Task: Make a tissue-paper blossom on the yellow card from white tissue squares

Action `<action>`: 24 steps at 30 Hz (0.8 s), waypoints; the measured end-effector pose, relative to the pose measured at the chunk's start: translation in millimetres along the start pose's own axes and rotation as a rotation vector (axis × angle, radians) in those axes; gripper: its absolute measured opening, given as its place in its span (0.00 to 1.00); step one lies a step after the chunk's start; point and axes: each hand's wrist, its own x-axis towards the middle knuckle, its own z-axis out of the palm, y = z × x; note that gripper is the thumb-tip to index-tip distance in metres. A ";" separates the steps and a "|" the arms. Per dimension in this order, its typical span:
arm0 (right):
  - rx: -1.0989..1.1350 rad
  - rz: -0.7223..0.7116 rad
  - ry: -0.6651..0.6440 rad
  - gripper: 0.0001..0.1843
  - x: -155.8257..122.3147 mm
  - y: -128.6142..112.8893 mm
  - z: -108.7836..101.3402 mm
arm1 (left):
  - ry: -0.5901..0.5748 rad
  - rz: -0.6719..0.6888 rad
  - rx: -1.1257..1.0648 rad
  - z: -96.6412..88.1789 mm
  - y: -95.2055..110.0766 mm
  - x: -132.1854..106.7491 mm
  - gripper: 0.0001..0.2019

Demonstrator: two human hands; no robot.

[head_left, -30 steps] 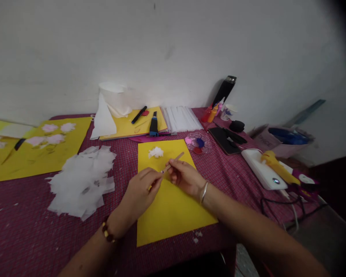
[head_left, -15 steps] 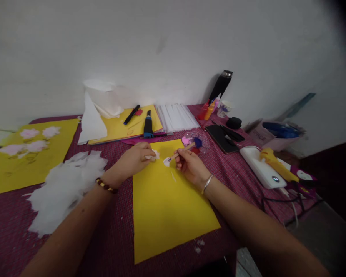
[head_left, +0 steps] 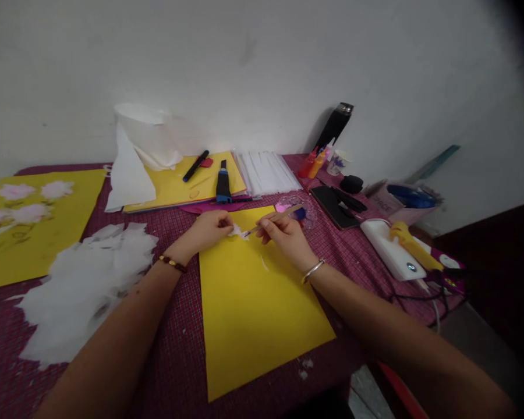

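Note:
A yellow sheet of paper [head_left: 262,326] lies in front of me with a pale streak on it. My left hand [head_left: 209,233] is at its upper left edge, fingers pinched on a small crumpled piece of white tissue paper [head_left: 236,231]. My right hand [head_left: 286,237] grips a flat wooden stick [head_left: 292,209] like a pen; its dark-stained tip meets the tissue piece. Behind the right hand sits a clear palette [head_left: 308,216] with pink and blue paint, partly covered by the stick and hand.
At left lie a heap of white tissue pieces [head_left: 85,291] and a yellow sheet with pale pink flowers [head_left: 30,212]. Behind are a box cutter [head_left: 223,185], a marker [head_left: 195,166] and white strips [head_left: 266,173]. To the right are paint bottles [head_left: 317,164], a phone [head_left: 332,206] and a yellow glue gun [head_left: 413,245].
My right hand has shifted the stick left, so its tip went from a white patch on the yellow sheet to the tissue piece. The view has turned slightly right.

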 end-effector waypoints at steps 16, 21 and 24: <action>-0.575 -0.264 -0.138 0.12 12.6 17.5 13.7 | 0.077 -0.021 -0.132 6.2 -11.3 8.3 0.00; -0.728 -0.254 -0.163 0.11 25.9 7.6 23.1 | 0.074 -0.024 -0.136 6.9 -13.8 8.9 0.01; -0.795 -0.232 -0.198 0.08 37.6 -4.6 27.6 | 0.065 0.001 -0.086 4.6 -13.5 8.4 0.02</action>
